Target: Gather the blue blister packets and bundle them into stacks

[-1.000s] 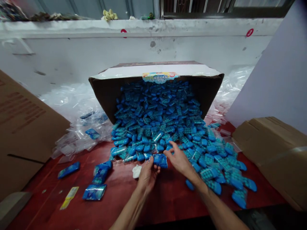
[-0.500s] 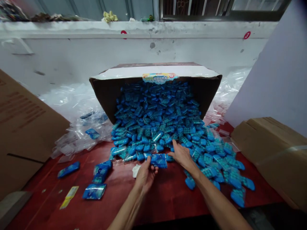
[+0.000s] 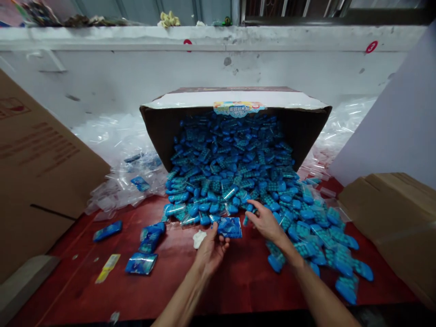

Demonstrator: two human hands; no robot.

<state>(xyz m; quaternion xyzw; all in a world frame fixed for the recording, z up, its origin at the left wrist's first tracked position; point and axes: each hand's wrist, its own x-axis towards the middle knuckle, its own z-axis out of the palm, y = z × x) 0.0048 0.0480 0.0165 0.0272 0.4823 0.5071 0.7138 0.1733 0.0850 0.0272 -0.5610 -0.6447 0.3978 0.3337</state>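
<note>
My left hand (image 3: pixel 214 246) pinches the left end of a flat blue packet (image 3: pixel 230 227), which lies level above the red table (image 3: pixel 238 281). Just right of it, my right hand (image 3: pixel 264 221) has its fingers bent around a small blue-green piece (image 3: pixel 245 220) at the edge of the pile. That pile of blue-green packs (image 3: pixel 231 168) spills out of a cardboard box (image 3: pixel 238 97) lying on its side. A crumpled white scrap (image 3: pixel 199 239) is on the table beside my left hand.
Blue packets (image 3: pixel 141 263) and a yellow strip (image 3: pixel 108 268) lie at the left. Clear plastic pieces (image 3: pixel 116 150) are heaped behind them. A tall carton (image 3: pixel 44 168) stands far left, a brown box (image 3: pixel 391 222) at the right.
The view has shifted so the scene sits further right. My right hand has drawn slightly back from the pile, with a small blue-green piece now at its fingers. My left hand still holds the packet.
</note>
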